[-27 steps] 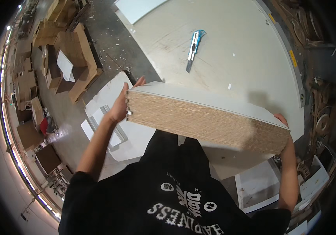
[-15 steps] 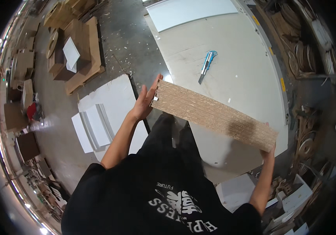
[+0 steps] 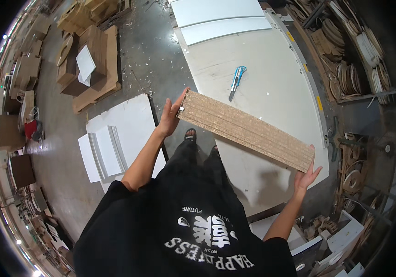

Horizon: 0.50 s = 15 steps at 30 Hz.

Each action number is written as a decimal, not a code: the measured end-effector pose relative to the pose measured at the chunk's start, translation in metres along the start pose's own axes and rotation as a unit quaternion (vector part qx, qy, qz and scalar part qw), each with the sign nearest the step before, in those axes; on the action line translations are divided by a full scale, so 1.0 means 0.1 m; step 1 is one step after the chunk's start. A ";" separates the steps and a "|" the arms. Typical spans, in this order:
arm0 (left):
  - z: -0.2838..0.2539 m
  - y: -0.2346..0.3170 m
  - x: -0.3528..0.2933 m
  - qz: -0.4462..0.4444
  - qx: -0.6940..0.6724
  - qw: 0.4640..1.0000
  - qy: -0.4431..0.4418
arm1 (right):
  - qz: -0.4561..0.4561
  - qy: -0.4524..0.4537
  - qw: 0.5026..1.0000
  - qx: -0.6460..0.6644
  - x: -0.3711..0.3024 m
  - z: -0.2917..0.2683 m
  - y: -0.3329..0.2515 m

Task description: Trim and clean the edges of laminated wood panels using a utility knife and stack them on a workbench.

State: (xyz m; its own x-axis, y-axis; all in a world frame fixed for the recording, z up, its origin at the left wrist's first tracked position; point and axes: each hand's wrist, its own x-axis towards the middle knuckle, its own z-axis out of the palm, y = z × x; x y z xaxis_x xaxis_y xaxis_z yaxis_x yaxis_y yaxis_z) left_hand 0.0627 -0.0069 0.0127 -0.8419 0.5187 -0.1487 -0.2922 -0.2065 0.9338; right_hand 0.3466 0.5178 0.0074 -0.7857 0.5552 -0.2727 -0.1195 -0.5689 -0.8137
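The pale worktable (image 3: 272, 81) spreads widest. Left of the worktable, a white sheet (image 3: 138, 111) carries grooved white panels. White boards (image 3: 225, 31) lie across the worktable's far end. The stack of chipboard pieces (image 3: 246, 131), raw edges up, slants across the worktable's near part, its left end jutting past the left edge; whether its underside touches the surface I cannot tell. The left hand (image 3: 169, 119), just off the worktable's left edge, grips one end of the stack, thumb raised. The right hand (image 3: 305, 177), over the worktable's near right corner, clasps the other end, its fingers along the end face (the thumb sticks outward). A blue utility knife (image 3: 237, 83) rests mid-worktable, blade out. Small white scraps (image 3: 267, 93) dot the worktable to its right.
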 end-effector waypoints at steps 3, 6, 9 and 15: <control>0.06 -0.04 0.01 0.010 -0.011 1.000 0.013 | -0.056 -0.019 0.998 -0.016 -0.05 -0.01 0.06; 0.08 -0.04 0.01 0.005 -0.020 1.000 0.017 | -0.076 -0.025 0.993 -0.088 -0.04 -0.07 0.08; 0.05 -0.07 -0.01 0.010 -0.029 0.999 0.022 | -0.082 -0.030 0.988 -0.129 0.01 -0.04 0.09; 0.06 -0.19 0.16 0.043 0.027 0.996 0.068 | -0.240 0.100 0.874 -0.410 0.02 -0.12 -0.01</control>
State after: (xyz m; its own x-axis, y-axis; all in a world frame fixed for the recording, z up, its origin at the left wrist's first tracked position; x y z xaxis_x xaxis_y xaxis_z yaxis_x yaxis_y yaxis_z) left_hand 0.0572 0.0103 -0.0051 -0.9171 0.3839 -0.1074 -0.1952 -0.1976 0.9607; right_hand 0.3527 0.5270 0.0019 -0.6331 0.7522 0.1827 0.1339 0.3388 -0.9313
